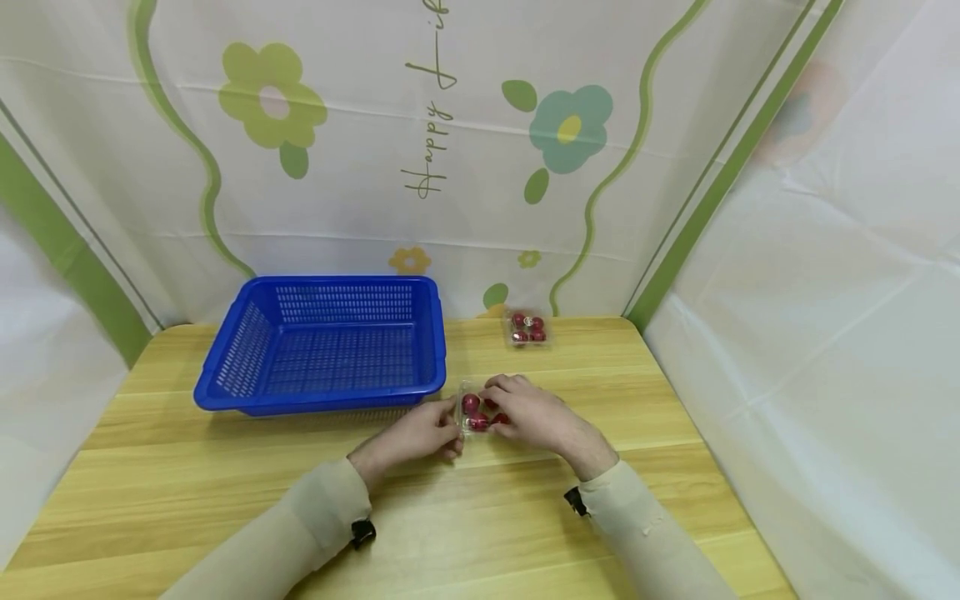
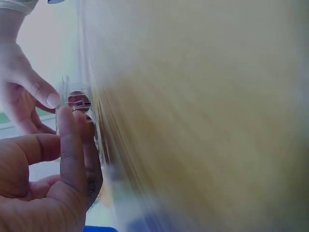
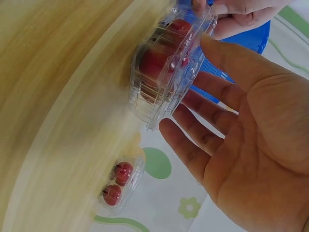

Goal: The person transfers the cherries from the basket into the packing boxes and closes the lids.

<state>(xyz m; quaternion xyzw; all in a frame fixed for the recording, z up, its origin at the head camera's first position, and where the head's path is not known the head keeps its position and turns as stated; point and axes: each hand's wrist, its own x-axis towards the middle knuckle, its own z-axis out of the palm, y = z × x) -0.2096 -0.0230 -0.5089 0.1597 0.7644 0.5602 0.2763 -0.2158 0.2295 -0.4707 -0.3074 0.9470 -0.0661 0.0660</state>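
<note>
A clear plastic clamshell box (image 3: 166, 72) with several round red fruits (image 1: 477, 422) inside stands on the table, right of the blue basket. My left hand (image 1: 423, 433) is at the box's left edge; in the left wrist view its fingers (image 2: 71, 154) reach the plastic side. Thumb and finger of that hand are on either side of the rim in the right wrist view. Over the right part of the box lies my right hand (image 1: 536, 414), partly hiding the fruits. Its fingers (image 3: 188, 147) are extended, with the tips at the lid's edge.
A blue plastic basket (image 1: 438, 333) sits at the back left, holding nothing. A second clear box of red fruits (image 1: 528, 328) stands near the table's back edge. White printed cloth (image 1: 480, 167) rises behind the wooden table (image 1: 465, 533) and along its sides.
</note>
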